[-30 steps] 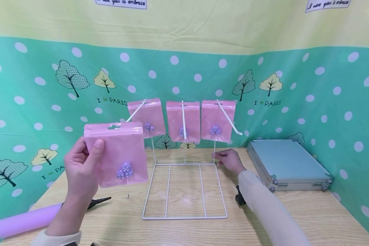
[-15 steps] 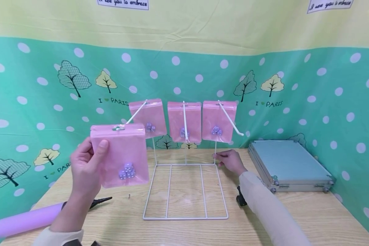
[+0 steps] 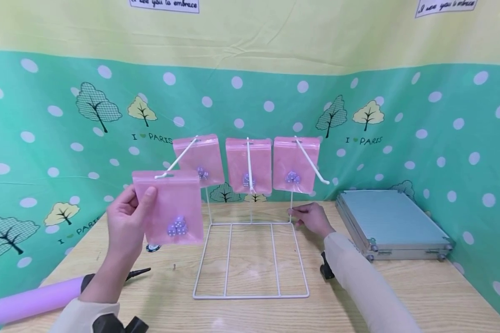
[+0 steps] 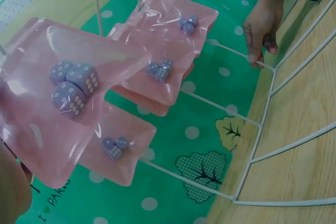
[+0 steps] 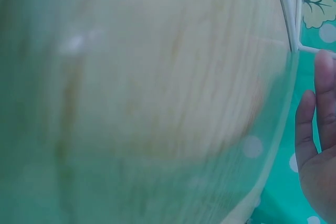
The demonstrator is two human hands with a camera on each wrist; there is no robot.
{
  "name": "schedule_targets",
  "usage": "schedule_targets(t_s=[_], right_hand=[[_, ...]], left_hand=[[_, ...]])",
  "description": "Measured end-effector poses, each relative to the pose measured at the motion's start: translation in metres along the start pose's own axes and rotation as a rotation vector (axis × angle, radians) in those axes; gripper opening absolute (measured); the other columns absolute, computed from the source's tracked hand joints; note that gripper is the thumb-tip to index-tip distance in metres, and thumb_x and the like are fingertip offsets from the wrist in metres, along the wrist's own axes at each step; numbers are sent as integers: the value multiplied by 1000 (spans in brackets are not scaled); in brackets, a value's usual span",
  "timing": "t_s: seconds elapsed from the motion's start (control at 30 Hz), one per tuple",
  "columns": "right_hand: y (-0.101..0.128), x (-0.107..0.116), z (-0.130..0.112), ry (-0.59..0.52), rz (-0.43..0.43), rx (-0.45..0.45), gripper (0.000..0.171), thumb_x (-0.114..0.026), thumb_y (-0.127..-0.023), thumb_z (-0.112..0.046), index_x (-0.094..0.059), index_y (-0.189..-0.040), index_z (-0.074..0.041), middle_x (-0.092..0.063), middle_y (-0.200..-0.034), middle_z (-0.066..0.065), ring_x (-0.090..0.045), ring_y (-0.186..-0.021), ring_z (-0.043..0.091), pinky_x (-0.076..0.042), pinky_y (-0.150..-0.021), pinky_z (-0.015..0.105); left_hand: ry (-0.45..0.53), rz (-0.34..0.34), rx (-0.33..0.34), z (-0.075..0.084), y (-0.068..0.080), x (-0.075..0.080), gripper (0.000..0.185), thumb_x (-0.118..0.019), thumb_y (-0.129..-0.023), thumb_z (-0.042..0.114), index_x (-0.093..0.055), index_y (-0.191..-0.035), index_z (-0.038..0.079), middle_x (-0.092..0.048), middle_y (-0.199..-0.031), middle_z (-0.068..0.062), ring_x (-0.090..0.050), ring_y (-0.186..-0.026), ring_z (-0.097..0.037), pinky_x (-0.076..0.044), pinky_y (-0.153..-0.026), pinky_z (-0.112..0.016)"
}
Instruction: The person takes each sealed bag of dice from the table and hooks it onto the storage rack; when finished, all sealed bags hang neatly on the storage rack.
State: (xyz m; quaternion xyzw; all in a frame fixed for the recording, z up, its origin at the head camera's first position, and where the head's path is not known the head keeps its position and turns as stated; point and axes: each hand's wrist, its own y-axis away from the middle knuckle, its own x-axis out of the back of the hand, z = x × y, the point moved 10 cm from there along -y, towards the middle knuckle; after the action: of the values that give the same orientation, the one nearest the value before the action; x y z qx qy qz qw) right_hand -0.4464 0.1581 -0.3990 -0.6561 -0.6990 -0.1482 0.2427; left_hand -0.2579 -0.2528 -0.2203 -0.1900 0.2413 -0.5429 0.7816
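My left hand point(image 3: 141, 200) holds a pink bag point(image 3: 168, 208) of purple dice by its left edge, thumb on the front. The bag's hang hole sits on the tip of the left hook point(image 3: 179, 159) of a white wire rack point(image 3: 250, 259). Three more pink dice bags point(image 3: 248, 164) hang at the back of the rack's hooks. My right hand point(image 3: 296, 216) pinches the rack's right upright near the base. In the left wrist view, the held bag point(image 4: 63, 93) is close, with the other bags point(image 4: 163, 72) and the right hand point(image 4: 262, 24) behind. The right wrist view is blurred and shows only fingers point(image 5: 315, 145).
The rack stands on a wooden table point(image 3: 400, 296). A closed aluminium case point(image 3: 389, 222) lies at the right. A purple cylinder point(image 3: 29, 300) and a black clip point(image 3: 135, 274) lie at the front left. Another black clip point(image 3: 326, 268) lies under my right forearm. Green dotted cloth walls surround the table.
My left hand has carried the pink bag right and away from me, onto the tip of the rack's left hook. The right hand has stayed on the upright.
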Motion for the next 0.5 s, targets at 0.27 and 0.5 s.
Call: schedule_targets(t_s=[0.27,0.5], right_hand=[[-1,-1,0,-16,-7,25,26,-68,-100,-22,-75,-115,-2,-75,-108,13,-67,-63,18,-54,-71,31],[0,0,0,-20,-1,14,28,-69,-99,-24,-75,-115,-1,-75,-108,13,-67,-63,18,-55,-71,30]], left_hand=[[-74,74,66,-16,-12,0,8,-71,-98,15,-72,-94,8,-71,-80,-3,-68,-70,-11,-59,-65,-21],[-82,121,146,-33,-24,-4,14,-76,-94,20,-72,-86,10,-68,-75,0,-65,-71,-11,-58,-66,-19]])
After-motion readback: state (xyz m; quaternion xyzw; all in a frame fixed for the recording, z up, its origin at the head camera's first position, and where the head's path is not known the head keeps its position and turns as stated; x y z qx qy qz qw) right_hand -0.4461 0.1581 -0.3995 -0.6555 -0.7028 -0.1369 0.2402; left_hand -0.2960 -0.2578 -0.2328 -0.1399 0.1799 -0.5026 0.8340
